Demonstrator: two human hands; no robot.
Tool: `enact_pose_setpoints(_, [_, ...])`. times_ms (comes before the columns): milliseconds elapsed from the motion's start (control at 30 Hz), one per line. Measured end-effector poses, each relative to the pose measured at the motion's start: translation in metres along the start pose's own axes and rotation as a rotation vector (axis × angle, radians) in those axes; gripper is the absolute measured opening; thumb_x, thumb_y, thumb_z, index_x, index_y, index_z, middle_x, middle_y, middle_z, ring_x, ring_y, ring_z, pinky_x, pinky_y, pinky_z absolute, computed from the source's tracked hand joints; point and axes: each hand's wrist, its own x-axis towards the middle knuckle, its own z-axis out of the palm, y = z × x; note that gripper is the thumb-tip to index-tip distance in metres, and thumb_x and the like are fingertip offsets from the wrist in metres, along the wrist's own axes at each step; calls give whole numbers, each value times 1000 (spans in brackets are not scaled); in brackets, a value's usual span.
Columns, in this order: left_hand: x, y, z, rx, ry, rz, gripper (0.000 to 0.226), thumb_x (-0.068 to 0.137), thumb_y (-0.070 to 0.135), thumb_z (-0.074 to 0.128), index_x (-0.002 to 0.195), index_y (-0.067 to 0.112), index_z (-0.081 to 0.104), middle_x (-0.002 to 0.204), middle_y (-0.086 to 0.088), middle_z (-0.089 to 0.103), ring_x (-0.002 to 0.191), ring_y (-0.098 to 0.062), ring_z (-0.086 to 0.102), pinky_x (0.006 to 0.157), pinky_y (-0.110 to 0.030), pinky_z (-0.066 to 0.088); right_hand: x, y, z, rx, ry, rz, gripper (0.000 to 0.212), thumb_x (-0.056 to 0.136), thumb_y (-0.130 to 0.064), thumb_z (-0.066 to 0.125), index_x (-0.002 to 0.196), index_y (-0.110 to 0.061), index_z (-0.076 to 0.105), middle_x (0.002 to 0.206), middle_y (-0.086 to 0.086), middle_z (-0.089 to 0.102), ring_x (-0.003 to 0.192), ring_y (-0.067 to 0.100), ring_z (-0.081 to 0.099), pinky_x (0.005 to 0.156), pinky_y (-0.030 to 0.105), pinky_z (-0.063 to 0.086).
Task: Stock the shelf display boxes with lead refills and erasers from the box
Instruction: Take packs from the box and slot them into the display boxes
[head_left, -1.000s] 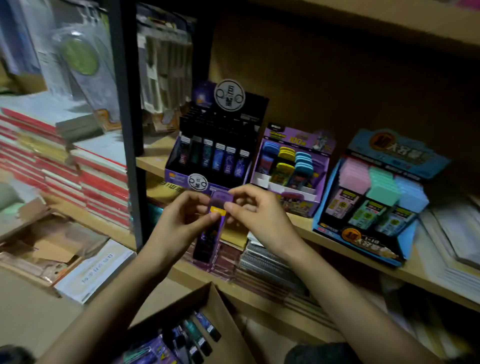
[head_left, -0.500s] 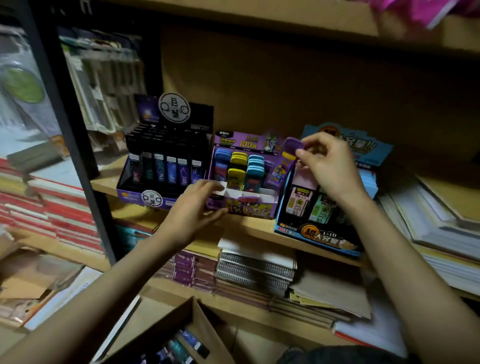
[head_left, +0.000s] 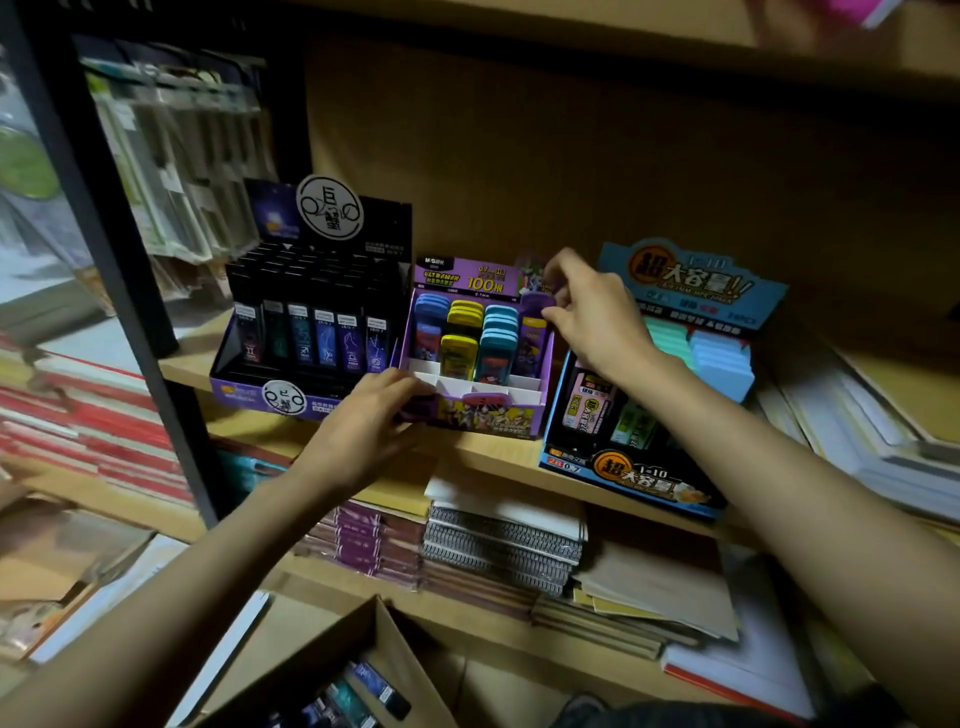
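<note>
A purple display box (head_left: 483, 415) stands on the middle shelf, holding blue, yellow and teal lead refill cases. My right hand (head_left: 597, 322) pinches the top of a purple lead refill case (head_left: 532, 340) that stands in the box's rightmost column. My left hand (head_left: 363, 431) holds the box's front left corner, thumb over the front edge. An open cardboard box (head_left: 332, 649) sits at the bottom with dark lead refill cases (head_left: 374, 691) inside.
A black display box (head_left: 311, 312) of lead refills stands left of the purple one. A blue display box (head_left: 649, 478) with pastel erasers stands to the right. Notebooks (head_left: 498, 545) and paper are stacked on the shelf below. A black upright post (head_left: 119, 291) is at the left.
My right hand carried the purple case from in front of me up to the purple display box and lowered it into the right column. My left hand let go of it and took the box's front corner.
</note>
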Motion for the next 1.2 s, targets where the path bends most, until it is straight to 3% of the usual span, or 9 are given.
enact_pose_setpoints(100, [0, 1, -3, -16, -32, -4, 43, 87, 11, 63, 129, 13, 53, 123, -2, 53, 110, -14, 44, 86, -16, 33, -1, 2, 3, -191, 1, -98, 18, 85, -16, 66, 100, -13, 55, 88, 8, 58, 88, 28, 57, 68, 31, 40])
enact_pose_setpoints(267, [1, 11, -27, -78, -130, -20, 34, 87, 11, 63, 122, 10, 58, 119, -3, 56, 107, -18, 55, 89, -22, 43, 2, -5, -3, -318, -115, -81, 25, 84, -24, 68, 106, -15, 61, 111, 10, 53, 110, 30, 48, 84, 39, 43])
enact_pose_setpoints(433, [-44, 13, -51, -178, -182, -115, 26, 91, 12, 57, 116, 18, 56, 107, 10, 59, 94, 2, 57, 79, -9, 46, -23, -26, -30, -228, -159, -175, 27, 87, -27, 63, 112, -18, 59, 113, 6, 58, 106, 24, 54, 84, 37, 46])
enact_pose_setpoints(567, [-111, -9, -35, -201, -264, -282, 19, 92, 13, 56, 110, 17, 58, 99, 7, 62, 90, -3, 60, 75, -14, 46, -84, -50, -24, -26, -364, -249, 21, 87, -28, 64, 106, -19, 64, 101, 5, 68, 91, 19, 61, 79, 36, 51])
enact_pose_setpoints(700, [-190, -41, 16, -223, -300, -498, 20, 90, 9, 60, 109, 3, 62, 101, -9, 67, 88, -16, 63, 69, -12, 42, -149, -61, 34, -38, -645, -293, 21, 88, -32, 61, 102, -16, 63, 99, 5, 67, 90, 21, 61, 79, 38, 50])
enact_pose_setpoints(800, [-255, -65, 59, -266, -354, -663, 23, 87, 5, 62, 109, -4, 61, 108, -18, 65, 97, -27, 63, 80, -28, 45, -197, -63, 94, -45, -832, -294, 21, 90, -31, 60, 102, -15, 64, 100, 3, 65, 88, 17, 59, 73, 31, 47])
enact_pose_setpoints(1033, [-384, -81, 139, -384, -334, -1130, 38, 85, 1, 65, 119, -11, 54, 123, -26, 56, 110, -34, 56, 86, -32, 43, -301, -57, 232, 88, -1214, -1, 21, 91, -19, 59, 105, -5, 64, 106, 10, 65, 99, 22, 59, 81, 32, 46])
enact_pose_setpoints(1133, [-420, -85, 154, -335, -387, -1328, 54, 82, 16, 71, 128, -2, 48, 124, -30, 45, 118, -38, 46, 96, -34, 38, -338, -55, 277, 223, -1306, 208, 5, 89, -9, 60, 92, -6, 63, 89, 4, 59, 91, 19, 55, 80, 28, 41])
enact_pose_setpoints(1200, [-434, -84, 163, -379, -356, -1477, 68, 77, 22, 78, 131, 2, 42, 128, -27, 39, 119, -40, 42, 97, -35, 38, -360, -56, 303, 284, -1294, 352, 6, 87, -4, 61, 83, -8, 60, 82, 3, 58, 83, 15, 52, 77, 24, 38])
